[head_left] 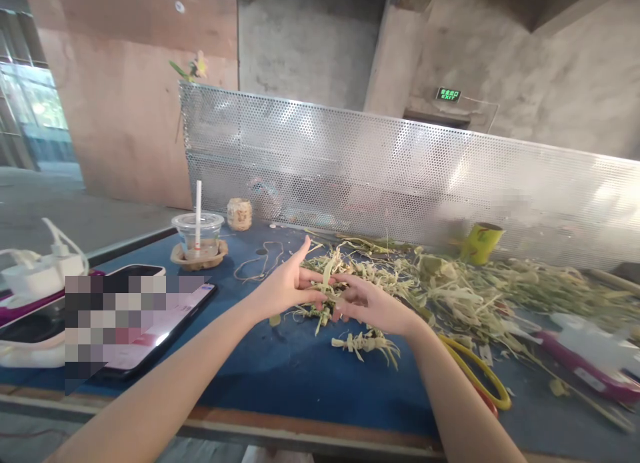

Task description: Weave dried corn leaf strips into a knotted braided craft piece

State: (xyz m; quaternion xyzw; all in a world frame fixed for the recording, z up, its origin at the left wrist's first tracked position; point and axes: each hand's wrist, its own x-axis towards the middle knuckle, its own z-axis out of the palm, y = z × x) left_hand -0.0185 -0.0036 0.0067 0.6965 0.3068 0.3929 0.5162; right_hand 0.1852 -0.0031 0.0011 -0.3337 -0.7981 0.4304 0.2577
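Between my hands is a small bundle of pale green dried plant strips [327, 276], with one strip standing up from it. My left hand [285, 286] grips the bundle from the left between its fingers, its thumb raised. From the other side my right hand [373, 304] pinches the bundle with bent fingers. Its fingertips nearly meet those of my left hand. Just below lies a knotted piece of plant strips [367, 343] with a frayed end. Behind my hands a heap of loose dried strips [460, 293] spreads to the right.
Yellow-handled scissors [480, 370] lie beside my right forearm. A yellow-green cup [481, 243] stands at the back right. On the left are a plastic cup with a straw [197, 233], a woven pot [239, 214] and a phone [160, 330]. A perforated metal panel [320, 163] borders the table's back.
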